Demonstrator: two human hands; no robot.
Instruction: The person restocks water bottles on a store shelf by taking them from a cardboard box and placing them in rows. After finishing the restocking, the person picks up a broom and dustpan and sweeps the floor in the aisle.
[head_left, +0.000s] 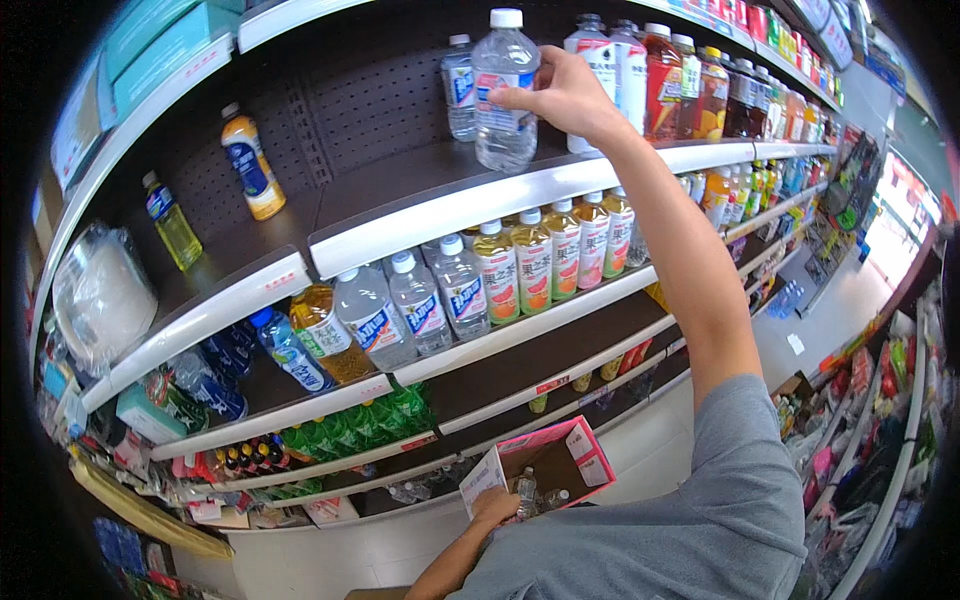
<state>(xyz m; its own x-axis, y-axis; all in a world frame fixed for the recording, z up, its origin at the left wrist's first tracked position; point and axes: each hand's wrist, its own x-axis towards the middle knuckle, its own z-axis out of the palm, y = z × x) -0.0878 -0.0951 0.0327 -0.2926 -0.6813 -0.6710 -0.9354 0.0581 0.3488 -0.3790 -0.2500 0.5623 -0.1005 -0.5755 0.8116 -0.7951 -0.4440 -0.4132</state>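
Note:
My right hand (562, 90) grips a clear plastic bottle (506, 142) with a white cap at the front of the upper shelf (420, 169). Just behind and to its left stands a similar clear bottle (460, 112). Lower down, my left hand (496, 505) is at the near left side of an open pink and white cardboard box (592, 450), its fingers partly hidden. Inside the box lie clear bottles (526, 487) with pale caps. Right of my right hand, white-labelled bottles (594, 52) stand beside a red drink bottle (663, 82).
On the shelf below stand clear bottles (459, 289) and fruit tea bottles (536, 262). Further left are an orange-labelled bottle (253, 165), a yellow-green bottle (172, 225) and a plastic-wrapped package (105, 300). Green bottles (352, 427) lie lower. Another stocked rack (885, 450) runs along the right.

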